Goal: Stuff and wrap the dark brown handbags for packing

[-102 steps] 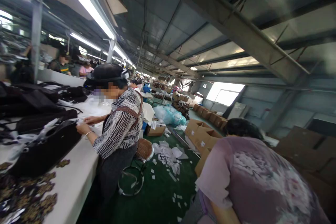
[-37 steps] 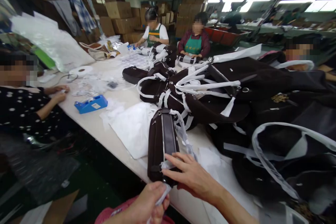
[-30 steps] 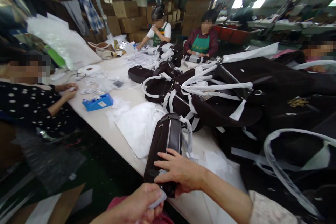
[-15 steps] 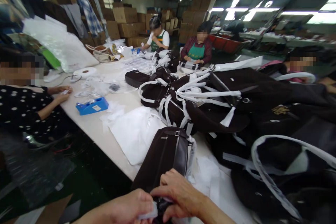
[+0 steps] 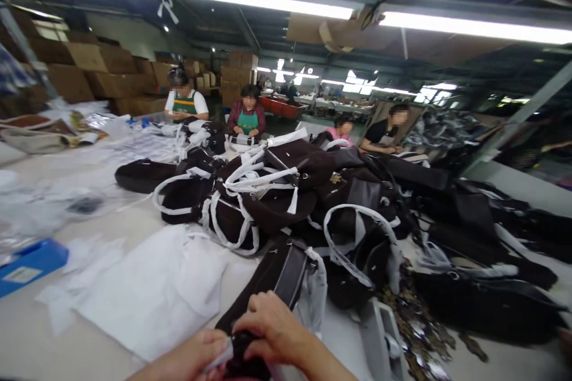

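At six o'clock of the view, right at the near edge of the desk, both hands meet on the near end of a dark brown bag. The right hand is curled over that end, fingers clenched on it. The left hand comes in from seven o'clock and pinches a white strip against the same spot. The bag lies lengthwise, running away toward one o'clock. We judge it is drawn this close so that its end sits under both hands at once, one steadying while the other works the strip.

At nine o'clock of the bag a white sheet lies flat on the desk, and further out the same way is a blue dispenser, cut by the frame edge. At twelve o'clock rises a heap of bags, their handles bound in white wrapping and piled loosely. Patterned scraps lie at four o'clock.

Much is hidden: the bag's near end is covered by the fingers, the wrists run off the bottom edge, and we cannot tell where the strip is fixed — or whether it is fixed at all. Other people sit at the far end, too small to read.
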`<state>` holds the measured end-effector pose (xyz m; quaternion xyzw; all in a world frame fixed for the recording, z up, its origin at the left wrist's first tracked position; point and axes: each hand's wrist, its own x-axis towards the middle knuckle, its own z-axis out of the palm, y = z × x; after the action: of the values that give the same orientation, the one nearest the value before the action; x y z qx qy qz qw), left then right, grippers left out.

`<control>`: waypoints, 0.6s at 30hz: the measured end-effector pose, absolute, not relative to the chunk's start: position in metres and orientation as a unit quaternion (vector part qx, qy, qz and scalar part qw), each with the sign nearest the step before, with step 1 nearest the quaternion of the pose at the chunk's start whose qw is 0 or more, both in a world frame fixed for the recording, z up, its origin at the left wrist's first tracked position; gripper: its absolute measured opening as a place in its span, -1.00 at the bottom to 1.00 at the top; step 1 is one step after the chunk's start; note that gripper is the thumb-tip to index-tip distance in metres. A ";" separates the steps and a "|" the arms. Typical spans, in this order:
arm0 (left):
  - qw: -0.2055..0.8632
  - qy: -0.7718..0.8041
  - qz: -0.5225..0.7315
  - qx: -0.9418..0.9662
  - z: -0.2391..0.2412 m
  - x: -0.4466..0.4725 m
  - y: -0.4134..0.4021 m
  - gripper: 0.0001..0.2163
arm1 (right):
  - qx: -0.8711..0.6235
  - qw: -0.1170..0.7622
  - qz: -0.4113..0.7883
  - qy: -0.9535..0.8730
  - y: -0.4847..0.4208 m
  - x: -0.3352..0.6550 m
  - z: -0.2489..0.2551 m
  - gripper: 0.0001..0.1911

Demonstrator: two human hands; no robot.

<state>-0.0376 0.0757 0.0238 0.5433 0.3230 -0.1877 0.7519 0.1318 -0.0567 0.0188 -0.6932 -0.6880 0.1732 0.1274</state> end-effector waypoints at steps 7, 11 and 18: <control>0.700 0.257 -0.310 0.589 0.012 -0.016 0.131 -0.46 | -0.727 0.162 0.232 -0.626 -0.042 0.128 -0.008 -0.43; 0.677 0.243 -0.237 0.653 0.027 -0.024 0.132 -0.50 | -0.732 0.159 0.235 -0.620 -0.038 0.126 -0.008 -0.49; 0.321 0.114 -0.178 0.923 0.057 -0.024 0.121 -0.91 | -0.756 0.173 0.223 -0.591 -0.033 0.120 -0.003 -0.61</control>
<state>-0.0241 0.1205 0.0568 0.9233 0.1145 -0.1778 0.3205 0.1205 -0.0328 -0.0027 -0.7559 -0.5906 0.2235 0.1727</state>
